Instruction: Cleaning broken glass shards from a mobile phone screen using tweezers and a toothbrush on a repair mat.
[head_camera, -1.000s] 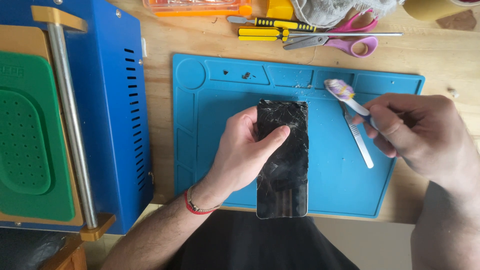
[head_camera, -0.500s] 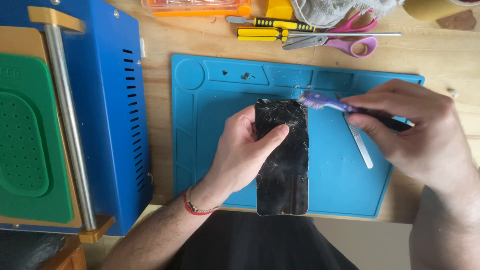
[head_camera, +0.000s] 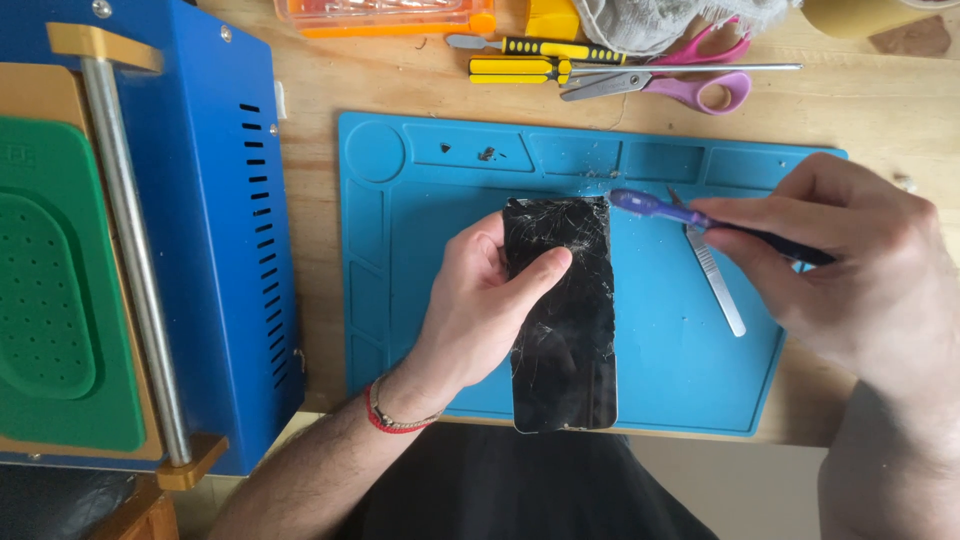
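Note:
A black phone with a badly cracked screen (head_camera: 565, 330) lies lengthwise on a blue work mat (head_camera: 660, 370). My left hand (head_camera: 480, 310) grips the phone from its left side, thumb across the glass. My right hand (head_camera: 850, 270) holds a purple-headed brush tool (head_camera: 655, 207), whose head sits at the phone's top right corner. A metal scalpel (head_camera: 715, 275) lies on the mat just under the tool, to the right of the phone.
A blue machine with a green pad (head_camera: 130, 240) fills the left side. Along the back of the wooden table lie yellow-handled screwdrivers (head_camera: 545, 58), pink scissors (head_camera: 690, 85), an orange case (head_camera: 390, 15) and a grey cloth (head_camera: 670, 20). Small debris dots the mat's top trays.
My right hand has swung the brush tool leftward from above the scalpel down to the phone's top right corner. My left hand and the phone have stayed put.

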